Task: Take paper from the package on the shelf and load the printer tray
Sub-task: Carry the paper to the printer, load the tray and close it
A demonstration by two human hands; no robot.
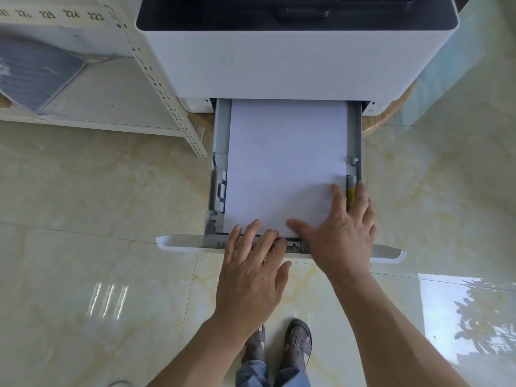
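A white printer (293, 60) stands ahead with its grey paper tray (219, 152) pulled out toward me. A stack of white paper (284, 163) lies flat inside the tray. My left hand (251, 272) rests on the tray's front edge, fingers spread, fingertips touching the near edge of the paper. My right hand (343, 230) lies flat over the paper's near right corner, its outer fingers reaching over the right side guide with the yellow label (351, 195). Neither hand grips anything.
A white metal shelf (173, 107) stands to the left of the printer, holding a wrapped grey-and-white package (36, 71). The printer sits on a round wooden stand (391, 107). Glossy marble floor tiles surround the tray; my sandalled feet (282, 347) are directly below.
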